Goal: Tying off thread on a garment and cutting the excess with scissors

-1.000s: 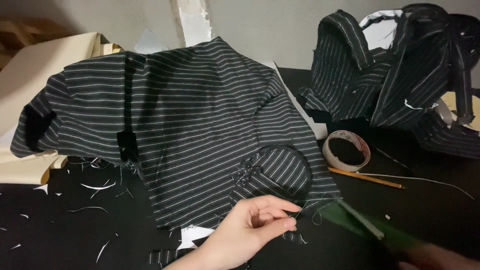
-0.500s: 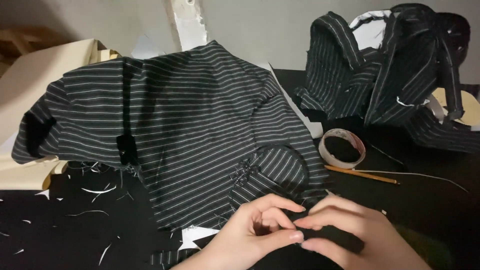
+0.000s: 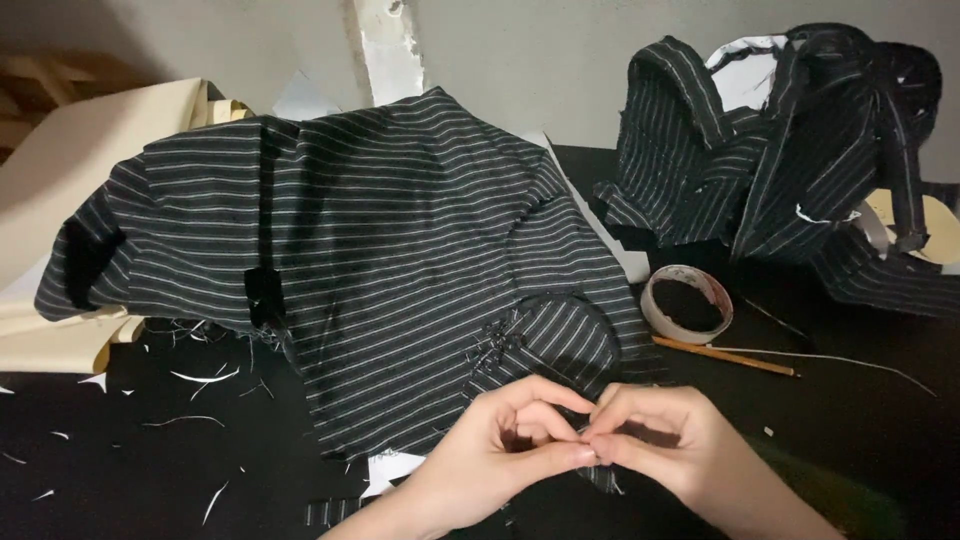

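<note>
A large piece of black fabric with thin white stripes [image 3: 400,250] lies spread over the dark table. A rounded striped piece [image 3: 560,335] with several pins in it sits at its near edge. My left hand [image 3: 500,455] and my right hand [image 3: 665,440] meet fingertip to fingertip at the fabric's near edge, just below the rounded piece. Both pinch the cloth edge between thumb and forefinger. What lies between the fingertips is too small to make out.
A roll of tape [image 3: 687,303] and a pencil [image 3: 725,356] lie right of the fabric. A heap of the same striped cloth [image 3: 790,150] stands at the back right. Cream paper sheets [image 3: 70,170] lie at the left. Thread scraps [image 3: 190,380] litter the black table.
My right hand came in from the lower right, no longer with the dark green tool seen a second ago, and joined my left hand at the fabric's edge.
</note>
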